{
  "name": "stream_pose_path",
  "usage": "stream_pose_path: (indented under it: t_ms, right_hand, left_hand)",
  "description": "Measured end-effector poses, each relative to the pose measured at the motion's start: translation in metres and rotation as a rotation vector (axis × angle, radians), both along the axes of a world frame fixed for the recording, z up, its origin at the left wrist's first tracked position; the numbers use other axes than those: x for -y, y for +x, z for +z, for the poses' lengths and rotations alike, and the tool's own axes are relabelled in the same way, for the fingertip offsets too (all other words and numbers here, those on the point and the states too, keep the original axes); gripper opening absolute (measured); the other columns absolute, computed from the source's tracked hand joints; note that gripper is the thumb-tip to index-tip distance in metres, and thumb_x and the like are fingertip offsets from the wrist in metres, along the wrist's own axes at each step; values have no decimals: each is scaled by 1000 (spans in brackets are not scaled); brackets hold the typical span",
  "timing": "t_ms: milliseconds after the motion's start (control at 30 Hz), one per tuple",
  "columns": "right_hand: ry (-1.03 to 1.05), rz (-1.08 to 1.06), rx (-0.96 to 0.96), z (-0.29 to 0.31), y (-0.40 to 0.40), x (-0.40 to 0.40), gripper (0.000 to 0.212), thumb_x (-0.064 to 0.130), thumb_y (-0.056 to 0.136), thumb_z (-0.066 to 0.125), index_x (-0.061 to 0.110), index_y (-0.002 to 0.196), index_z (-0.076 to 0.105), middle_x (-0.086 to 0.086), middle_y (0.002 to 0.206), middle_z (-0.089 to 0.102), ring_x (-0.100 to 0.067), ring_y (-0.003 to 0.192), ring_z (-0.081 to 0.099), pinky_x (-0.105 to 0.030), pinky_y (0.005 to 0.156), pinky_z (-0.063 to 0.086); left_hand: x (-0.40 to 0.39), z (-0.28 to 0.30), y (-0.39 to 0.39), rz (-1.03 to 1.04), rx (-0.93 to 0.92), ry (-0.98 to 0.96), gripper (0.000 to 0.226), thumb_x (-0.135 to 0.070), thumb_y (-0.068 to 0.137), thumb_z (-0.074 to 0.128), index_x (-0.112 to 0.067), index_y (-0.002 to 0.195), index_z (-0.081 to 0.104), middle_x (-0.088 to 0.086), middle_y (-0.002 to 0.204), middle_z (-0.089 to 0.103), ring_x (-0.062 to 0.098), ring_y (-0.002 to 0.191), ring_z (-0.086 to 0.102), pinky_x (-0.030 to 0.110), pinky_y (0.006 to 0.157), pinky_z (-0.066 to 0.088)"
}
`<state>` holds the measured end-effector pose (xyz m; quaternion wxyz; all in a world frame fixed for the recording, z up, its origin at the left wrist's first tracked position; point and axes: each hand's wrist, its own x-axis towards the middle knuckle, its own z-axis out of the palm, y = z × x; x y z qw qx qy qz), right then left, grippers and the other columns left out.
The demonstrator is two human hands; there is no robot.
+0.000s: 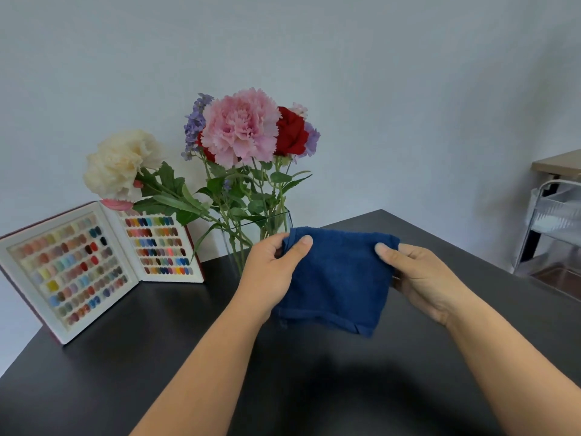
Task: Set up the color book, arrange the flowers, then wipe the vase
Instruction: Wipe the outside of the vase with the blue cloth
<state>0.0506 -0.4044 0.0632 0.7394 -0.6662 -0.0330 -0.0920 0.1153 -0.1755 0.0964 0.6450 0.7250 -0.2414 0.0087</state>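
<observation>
Pinching blue cloth (338, 278) corners, left hand (270, 275), right hand (421, 278), before glass vase (251, 231)

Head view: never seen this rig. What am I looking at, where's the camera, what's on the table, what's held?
No robot here: a person works with bare hands, and one wide-angle camera on their head looks forward and down. The left hand and right hand each pinch an upper corner of a blue cloth, held up just above a dark table. Behind it stands a clear glass vase with pink, red, purple and cream flowers. To the left a color book stands open, showing rows of colour samples.
</observation>
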Motion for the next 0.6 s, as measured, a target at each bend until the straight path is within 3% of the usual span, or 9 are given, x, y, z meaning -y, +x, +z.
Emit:
stream_pose_path:
  t_ms: [133,200,300,367,433,500,600]
  right_hand:
    - [-52,-44,2,6,-12,39,52,55,72,72,11,100,73,-11,101,70,-23,86,60,-36,78,46]
    - [-65,-87,-59,7,-14,58,51,58,69,74,13,93,74,-12,84,60,-23,71,47,-35,68,39]
    - [-158,-123,-188,5,-9,83,38,60,69,72,23,74,73,3,62,56,-13,50,33,-24,47,27]
    - [-199,-149,-262,4,-3,98,36,57,74,69,23,83,75,6,80,72,-12,45,38,-22,40,29]
    - [-179,-184,-317,4,5,111,35,52,77,69,22,94,74,2,103,72,-16,47,54,-22,39,41]
    - [-127,-217,-329,6,14,120,33,48,79,69,22,100,72,0,110,68,-25,64,70,-25,50,53]
    - [-50,-216,-276,9,27,132,32,44,83,68,23,107,66,2,116,62,-29,85,72,-34,69,58]
  left_hand:
    - [30,-12,-1,-104,-128,-69,12,-33,90,66,-28,92,76,-5,97,75,9,92,69,19,71,52]
    - [47,-19,0,-129,-176,-71,13,-31,90,66,-23,91,77,-3,98,75,10,91,70,16,69,51]
    - [68,-29,8,-138,-267,-38,17,-33,90,67,-20,89,77,-1,96,76,11,87,71,19,64,51]
    - [84,-34,14,-129,-312,3,18,-34,89,67,-19,86,77,-1,94,76,11,85,71,24,65,52]
    - [100,-36,19,-108,-334,28,18,-33,89,68,-17,87,76,0,92,76,17,89,71,37,79,56]
    - [114,-35,24,-76,-324,25,20,-30,89,68,-11,89,74,2,91,76,21,91,70,43,87,54]
    - [133,-29,31,-7,-249,43,30,-28,89,66,2,90,66,13,87,71,20,80,61,37,74,48]
